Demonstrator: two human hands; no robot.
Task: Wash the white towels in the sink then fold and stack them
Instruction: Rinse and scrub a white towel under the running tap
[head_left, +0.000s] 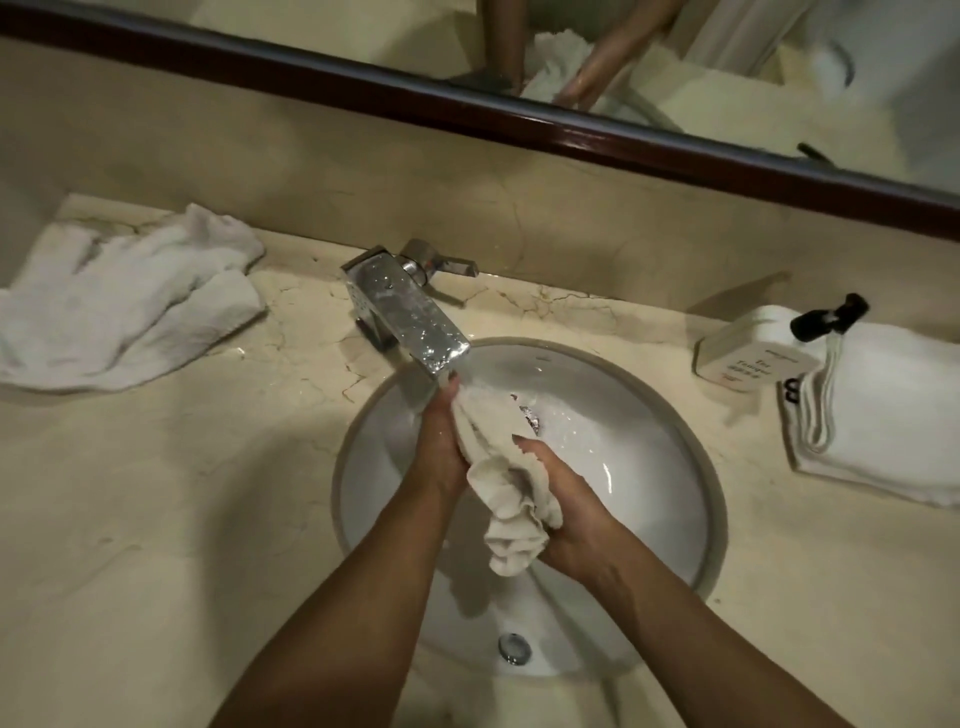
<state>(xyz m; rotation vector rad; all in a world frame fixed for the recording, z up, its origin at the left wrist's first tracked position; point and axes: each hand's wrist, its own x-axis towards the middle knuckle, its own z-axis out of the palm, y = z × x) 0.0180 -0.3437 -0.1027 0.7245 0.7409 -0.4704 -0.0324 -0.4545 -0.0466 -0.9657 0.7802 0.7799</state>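
A cream veined marble counter (156, 493) runs under a dark-framed wall mirror (675, 150). The round white ceramic sink (649, 499) holds running water from the square chrome tap (410, 317) at 12 o'clock. Over the basin, the left hand (439, 441) and right hand (571, 525) both grip 1 wet, twisted white towel (511, 499). A crumpled white towel (119, 306) lies at 10 o'clock; folded white towels (893, 415) sit at 3 o'clock.

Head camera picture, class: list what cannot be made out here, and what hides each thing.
- Small print on the cream soap bottle: too small.
- Far ends of the loose white towels and the folded white towel stack: cut off by the left and right edges.
- Palms of the left hand and right hand: hidden by the wet wrung towel.
- Water from the chrome faucet: hidden by its spout and blurred.
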